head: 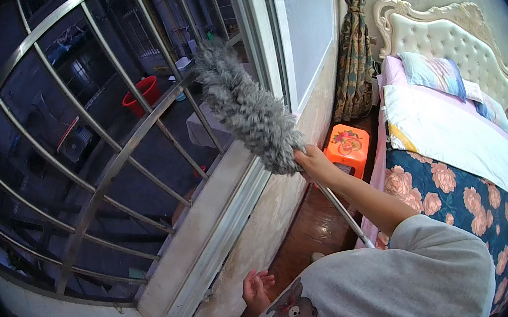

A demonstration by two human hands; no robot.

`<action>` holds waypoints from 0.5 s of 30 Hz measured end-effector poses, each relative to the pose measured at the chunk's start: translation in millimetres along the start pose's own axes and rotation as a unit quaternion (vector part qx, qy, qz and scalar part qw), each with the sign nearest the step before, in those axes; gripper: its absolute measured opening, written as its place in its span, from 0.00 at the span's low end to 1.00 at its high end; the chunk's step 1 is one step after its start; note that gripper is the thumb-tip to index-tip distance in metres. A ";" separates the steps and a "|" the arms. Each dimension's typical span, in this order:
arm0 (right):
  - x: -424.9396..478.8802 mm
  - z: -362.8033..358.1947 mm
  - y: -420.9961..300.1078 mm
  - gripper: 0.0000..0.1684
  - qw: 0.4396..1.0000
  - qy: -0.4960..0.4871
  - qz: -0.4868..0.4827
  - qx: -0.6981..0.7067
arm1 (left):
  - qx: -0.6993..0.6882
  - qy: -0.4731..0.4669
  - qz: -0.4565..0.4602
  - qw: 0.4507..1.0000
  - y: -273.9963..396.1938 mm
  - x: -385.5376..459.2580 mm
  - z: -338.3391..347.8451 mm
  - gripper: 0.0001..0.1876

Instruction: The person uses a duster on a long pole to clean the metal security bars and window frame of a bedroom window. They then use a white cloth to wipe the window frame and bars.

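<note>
Gripped in my right hand [316, 164] is a long-handled duster, just below its fluffy grey head [251, 112]. The head reaches up and left in front of the window frame [259, 40], close to the metal window bars [141, 119]. Below my fist, the duster's pale pole [348, 218] slants down towards my body. My left hand [256, 289] holds nothing, its fingers loosely curled and apart, in front of the wall beneath the white window sill [215, 228]. From this angle I cannot tell whether the duster touches the frame.
An orange plastic stool [351, 142] stands on the brown floor [309, 227] between wall and bed [446, 117]. A tied patterned curtain [352, 48] hangs beside the window screen [308, 16]. Outside the bars are a red tub [142, 96] and an air-conditioner unit [76, 143].
</note>
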State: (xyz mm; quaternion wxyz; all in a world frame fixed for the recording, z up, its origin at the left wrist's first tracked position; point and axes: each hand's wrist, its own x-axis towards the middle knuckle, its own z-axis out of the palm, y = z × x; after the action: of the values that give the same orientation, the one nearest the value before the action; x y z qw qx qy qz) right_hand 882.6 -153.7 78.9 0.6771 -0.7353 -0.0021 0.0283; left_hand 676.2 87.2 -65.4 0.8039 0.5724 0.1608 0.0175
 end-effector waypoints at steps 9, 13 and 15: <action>-12.4 31.7 53.1 0.14 0.965 -0.136 -0.103 -0.197 | -0.028 0.024 0.002 0.999 -5.3 -6.8 -1.8 0.15; -48.7 26.9 47.0 0.14 0.956 -0.197 -0.024 -0.218 | -0.024 0.024 0.018 0.999 -6.6 -5.2 -2.3 0.16; -62.6 22.5 53.6 0.15 0.957 -0.218 -0.014 -0.192 | -0.032 0.026 0.020 0.999 -8.3 -6.5 -3.0 0.16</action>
State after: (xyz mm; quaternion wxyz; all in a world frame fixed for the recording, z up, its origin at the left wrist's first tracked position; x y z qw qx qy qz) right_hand 817.2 -138.3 26.1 0.5067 -0.8273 -0.1651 0.1777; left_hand 667.9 85.8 -72.4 0.8169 0.5487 0.1694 0.0538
